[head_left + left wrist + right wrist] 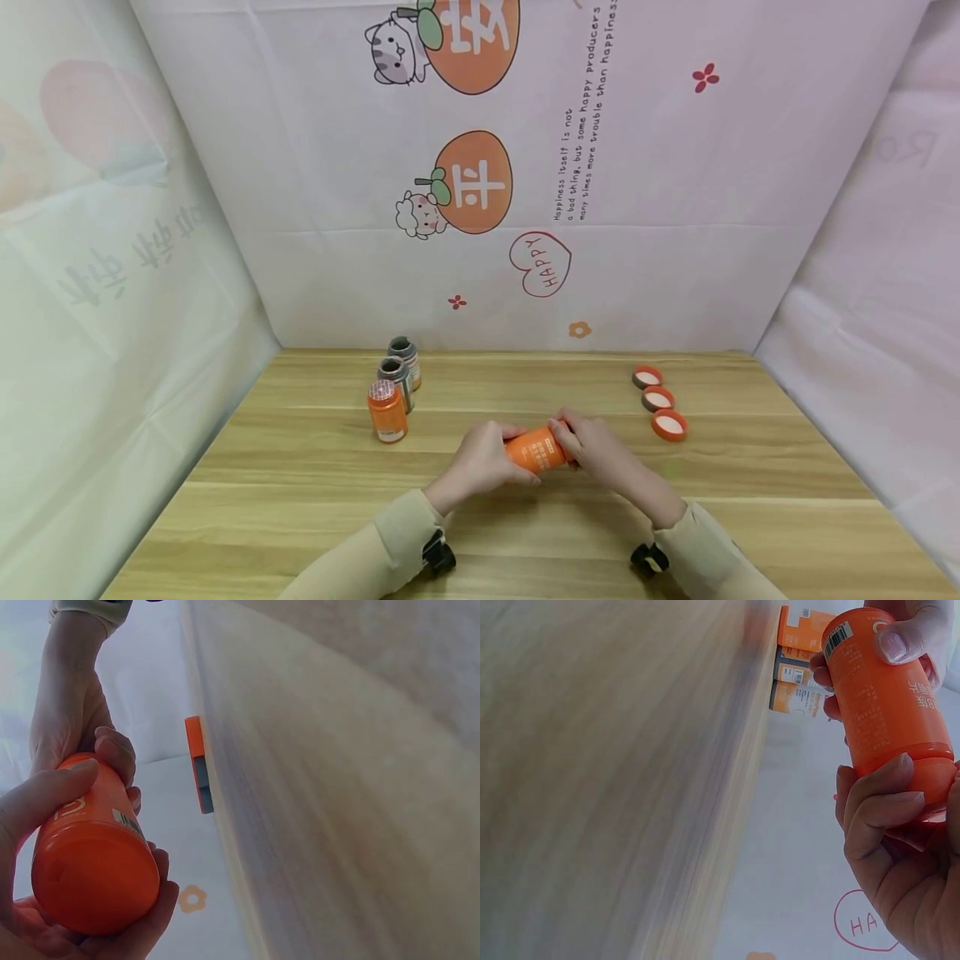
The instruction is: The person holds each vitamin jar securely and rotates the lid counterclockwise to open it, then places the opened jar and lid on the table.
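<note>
Above the front middle of the table, both hands hold one orange bottle (536, 451), tilted with its capped end to the right. The left hand (483, 458) wraps the bottle's body near its base, thumb along the side. At the other end the right hand (596, 448) grips the orange cap (934, 780) with curled fingers. White print and a barcode show on the bottle's side in the right wrist view. Its round orange base (96, 877) faces the left wrist camera. Whether the cap is loose on the neck cannot be told.
At the back left, an orange bottle (387, 414) with a patterned seal on top stands before two dark-necked open bottles (405, 360). Three orange-rimmed caps (668, 425) lie in a row at the back right, white insides up. A printed white cloth (637, 275) hangs behind the wooden table (300, 500).
</note>
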A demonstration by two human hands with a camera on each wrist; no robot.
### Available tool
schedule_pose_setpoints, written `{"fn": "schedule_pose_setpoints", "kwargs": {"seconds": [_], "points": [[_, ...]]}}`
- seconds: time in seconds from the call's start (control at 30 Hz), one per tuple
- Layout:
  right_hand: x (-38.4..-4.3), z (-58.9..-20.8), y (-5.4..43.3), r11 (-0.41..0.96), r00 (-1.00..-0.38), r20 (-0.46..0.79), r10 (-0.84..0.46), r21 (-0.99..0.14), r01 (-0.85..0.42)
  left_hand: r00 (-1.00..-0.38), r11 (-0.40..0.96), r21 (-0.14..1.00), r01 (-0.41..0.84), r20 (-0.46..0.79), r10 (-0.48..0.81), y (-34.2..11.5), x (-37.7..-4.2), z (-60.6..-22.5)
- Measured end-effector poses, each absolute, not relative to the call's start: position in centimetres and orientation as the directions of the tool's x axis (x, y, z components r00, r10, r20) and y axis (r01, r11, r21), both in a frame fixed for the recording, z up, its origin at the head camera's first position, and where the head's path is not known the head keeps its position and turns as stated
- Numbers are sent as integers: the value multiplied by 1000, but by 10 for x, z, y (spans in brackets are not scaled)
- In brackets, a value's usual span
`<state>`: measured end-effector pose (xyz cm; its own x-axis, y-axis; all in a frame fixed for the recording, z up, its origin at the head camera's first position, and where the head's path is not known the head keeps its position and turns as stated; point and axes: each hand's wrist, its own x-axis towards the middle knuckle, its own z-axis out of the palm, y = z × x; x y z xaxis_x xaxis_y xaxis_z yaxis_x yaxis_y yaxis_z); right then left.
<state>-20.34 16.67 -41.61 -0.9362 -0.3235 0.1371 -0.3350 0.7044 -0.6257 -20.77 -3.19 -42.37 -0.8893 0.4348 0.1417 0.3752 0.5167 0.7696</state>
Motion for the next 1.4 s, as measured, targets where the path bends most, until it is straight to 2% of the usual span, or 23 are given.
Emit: {"fn": "schedule_pose_setpoints", "kwargs": {"seconds": [1.4], "points": [[-202,-424,172,698,-935,158,-317,-628,-343,-890,516,785,342,94,447,-29,-213,-427]]}}
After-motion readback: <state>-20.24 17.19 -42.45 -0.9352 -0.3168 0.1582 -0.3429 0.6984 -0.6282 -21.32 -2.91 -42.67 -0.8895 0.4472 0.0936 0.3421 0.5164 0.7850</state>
